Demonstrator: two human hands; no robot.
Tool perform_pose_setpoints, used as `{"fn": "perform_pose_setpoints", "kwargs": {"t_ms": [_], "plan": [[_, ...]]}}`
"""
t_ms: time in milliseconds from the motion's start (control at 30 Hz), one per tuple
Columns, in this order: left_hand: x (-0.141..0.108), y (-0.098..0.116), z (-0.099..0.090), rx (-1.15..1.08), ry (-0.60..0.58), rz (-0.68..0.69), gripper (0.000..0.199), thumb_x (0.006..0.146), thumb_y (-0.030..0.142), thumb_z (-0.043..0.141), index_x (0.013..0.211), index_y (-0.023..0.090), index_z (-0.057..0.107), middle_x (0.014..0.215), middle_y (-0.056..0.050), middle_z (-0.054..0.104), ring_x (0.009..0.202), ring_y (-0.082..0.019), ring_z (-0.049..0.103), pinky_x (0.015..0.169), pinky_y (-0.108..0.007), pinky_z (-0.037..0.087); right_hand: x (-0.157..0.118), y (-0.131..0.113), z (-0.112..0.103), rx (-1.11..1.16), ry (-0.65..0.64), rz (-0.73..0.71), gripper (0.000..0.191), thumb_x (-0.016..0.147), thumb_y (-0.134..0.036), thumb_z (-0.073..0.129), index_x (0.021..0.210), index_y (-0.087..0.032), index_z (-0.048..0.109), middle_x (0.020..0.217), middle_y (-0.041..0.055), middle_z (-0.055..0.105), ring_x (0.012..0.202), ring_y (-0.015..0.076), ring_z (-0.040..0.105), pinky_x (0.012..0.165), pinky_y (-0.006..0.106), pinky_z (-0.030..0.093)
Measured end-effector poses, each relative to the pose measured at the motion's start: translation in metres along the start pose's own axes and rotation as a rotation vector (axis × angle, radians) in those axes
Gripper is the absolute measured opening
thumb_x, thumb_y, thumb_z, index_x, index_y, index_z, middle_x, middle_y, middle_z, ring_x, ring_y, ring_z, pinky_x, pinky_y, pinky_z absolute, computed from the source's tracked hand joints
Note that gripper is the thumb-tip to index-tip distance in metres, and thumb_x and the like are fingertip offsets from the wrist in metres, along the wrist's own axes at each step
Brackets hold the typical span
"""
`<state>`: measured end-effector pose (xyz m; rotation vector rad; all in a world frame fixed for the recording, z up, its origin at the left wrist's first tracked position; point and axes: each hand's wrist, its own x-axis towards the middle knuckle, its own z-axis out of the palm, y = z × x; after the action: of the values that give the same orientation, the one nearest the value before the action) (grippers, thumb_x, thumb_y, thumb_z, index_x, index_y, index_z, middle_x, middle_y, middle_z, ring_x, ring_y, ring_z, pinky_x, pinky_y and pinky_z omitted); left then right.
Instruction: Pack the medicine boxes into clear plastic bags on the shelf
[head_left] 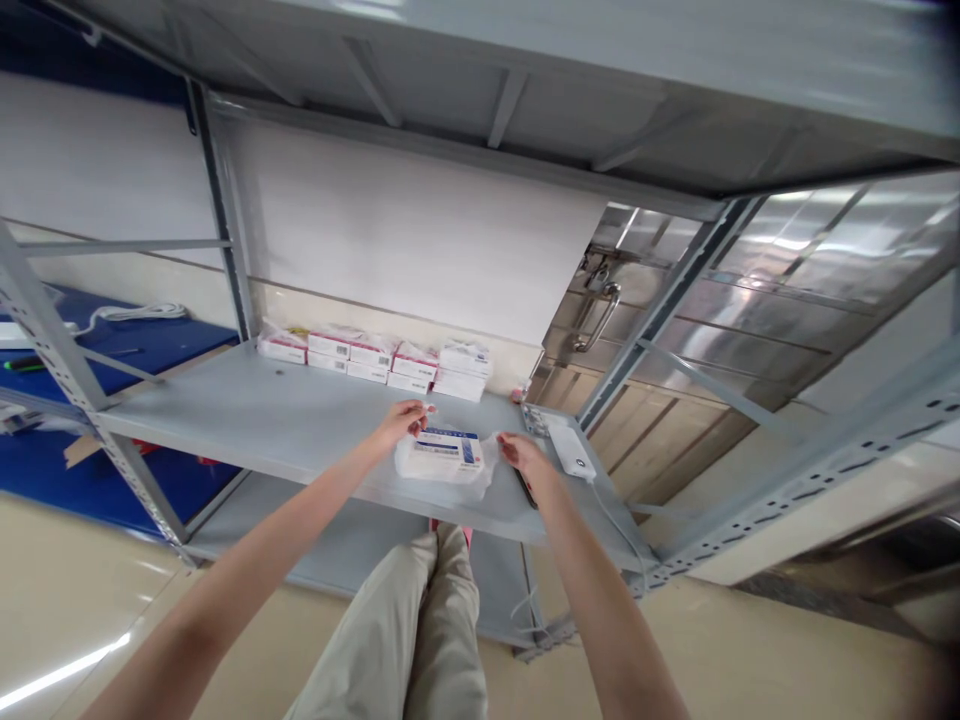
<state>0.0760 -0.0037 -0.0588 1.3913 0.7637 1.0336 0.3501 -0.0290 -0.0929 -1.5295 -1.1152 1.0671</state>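
Note:
On the grey metal shelf in front of me lies a clear plastic bag around a white box with a printed label. My left hand is at the bag's upper left, thumb and fingers pinched together. A small pale and reddish bit shows at its fingertips, too small to name. At the bag's right edge, my right hand has its fingers closed on the plastic. A dark flat thing lies partly hidden under the right wrist.
Several white and pink boxes in plastic stand stacked along the back of the shelf. A white power strip-like device with a cable lies at right. Upright posts and an upper shelf frame the space.

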Motion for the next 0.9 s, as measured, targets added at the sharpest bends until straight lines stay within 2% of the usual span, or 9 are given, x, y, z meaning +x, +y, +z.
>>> {"fn": "perform_pose_setpoints", "kwargs": {"t_ms": [200, 333, 433, 533, 633, 700, 800, 833, 900], "plan": [[-0.005, 0.018, -0.009, -0.077, 0.074, 0.051, 0.029, 0.069, 0.04, 0.066, 0.082, 0.015, 0.062, 0.058, 0.004, 0.055, 0.049, -0.008, 0.046, 0.054, -0.024, 0.037, -0.003, -0.03, 0.008, 0.173, 0.098, -0.011, 0.015, 0.083, -0.036, 0.055, 0.081, -0.021, 0.057, 0.07, 0.003, 0.068, 0.069, 0.0159, 0.068, 0.066, 0.027, 0.055], [-0.013, 0.032, -0.019, -0.071, 0.095, 0.131, 0.036, 0.069, 0.046, 0.067, 0.086, 0.015, 0.064, 0.057, 0.003, 0.055, 0.051, -0.009, 0.048, 0.054, -0.025, 0.039, -0.027, -0.044, 0.0, 0.143, -0.112, -0.078, 0.027, 0.071, -0.034, 0.069, 0.092, -0.019, 0.064, 0.07, 0.0013, 0.068, 0.068, 0.0156, 0.066, 0.068, 0.026, 0.052], [-0.023, 0.039, -0.023, 0.02, 0.036, 0.138, 0.037, 0.071, 0.05, 0.066, 0.082, 0.014, 0.065, 0.057, 0.001, 0.058, 0.05, -0.011, 0.051, 0.056, -0.027, 0.04, -0.049, -0.051, -0.014, -0.141, -0.263, -0.051, 0.035, 0.061, -0.024, 0.077, 0.094, -0.015, 0.069, 0.066, 0.0018, 0.07, 0.065, 0.0184, 0.066, 0.069, 0.029, 0.052], [-0.029, 0.042, -0.021, 0.039, 0.051, 0.165, 0.036, 0.074, 0.049, 0.065, 0.084, 0.014, 0.065, 0.061, 0.0, 0.061, 0.055, -0.012, 0.055, 0.061, -0.027, 0.041, -0.067, -0.066, -0.023, -0.298, -0.183, -0.061, 0.025, 0.065, -0.023, 0.073, 0.089, -0.014, 0.071, 0.068, 0.005, 0.072, 0.067, 0.0209, 0.067, 0.07, 0.032, 0.051], [-0.03, 0.043, -0.015, -0.021, 0.124, 0.208, 0.035, 0.075, 0.046, 0.065, 0.091, 0.015, 0.063, 0.067, 0.0, 0.063, 0.059, -0.012, 0.056, 0.065, -0.028, 0.042, -0.084, -0.09, -0.02, -0.306, -0.032, -0.236, 0.026, 0.077, -0.025, 0.062, 0.101, -0.018, 0.069, 0.078, 0.0052, 0.074, 0.076, 0.0204, 0.067, 0.077, 0.033, 0.051], [-0.03, 0.044, -0.013, -0.04, 0.134, 0.222, 0.036, 0.074, 0.046, 0.065, 0.094, 0.016, 0.062, 0.068, 0.0, 0.064, 0.059, -0.013, 0.057, 0.067, -0.028, 0.043, -0.097, -0.105, -0.01, -0.506, 0.13, -0.351, 0.023, 0.08, -0.022, 0.057, 0.1, -0.021, 0.069, 0.082, 0.0051, 0.073, 0.082, 0.022, 0.067, 0.083, 0.036, 0.048], [-0.035, 0.046, -0.017, 0.041, 0.079, 0.237, 0.036, 0.077, 0.048, 0.062, 0.096, 0.018, 0.061, 0.071, -0.002, 0.065, 0.067, -0.016, 0.06, 0.074, -0.031, 0.045, -0.115, -0.121, 0.015, -0.904, 0.364, -0.554, 0.024, 0.083, -0.018, 0.054, 0.101, -0.021, 0.069, 0.104, 0.0102, 0.069, 0.103, 0.0289, 0.06, 0.094, 0.043, 0.041], [-0.037, 0.044, -0.021, 0.102, 0.043, 0.243, 0.035, 0.078, 0.048, 0.061, 0.097, 0.018, 0.062, 0.078, -0.004, 0.068, 0.077, -0.018, 0.062, 0.08, -0.032, 0.046, -0.117, -0.123, 0.025, -0.983, 0.366, -0.633, 0.026, 0.084, -0.017, 0.052, 0.104, -0.02, 0.069, 0.111, 0.0117, 0.066, 0.108, 0.0295, 0.057, 0.096, 0.043, 0.039], [-0.042, 0.036, -0.035, 0.242, -0.012, 0.248, 0.036, 0.079, 0.048, 0.061, 0.103, 0.02, 0.062, 0.102, -0.008, 0.068, 0.101, -0.022, 0.06, 0.093, -0.034, 0.042, -0.114, -0.122, 0.047, -1.044, 0.207, -0.762, 0.031, 0.088, -0.014, 0.045, 0.11, -0.019, 0.067, 0.117, 0.0115, 0.062, 0.109, 0.0262, 0.057, 0.096, 0.039, 0.04]]}}
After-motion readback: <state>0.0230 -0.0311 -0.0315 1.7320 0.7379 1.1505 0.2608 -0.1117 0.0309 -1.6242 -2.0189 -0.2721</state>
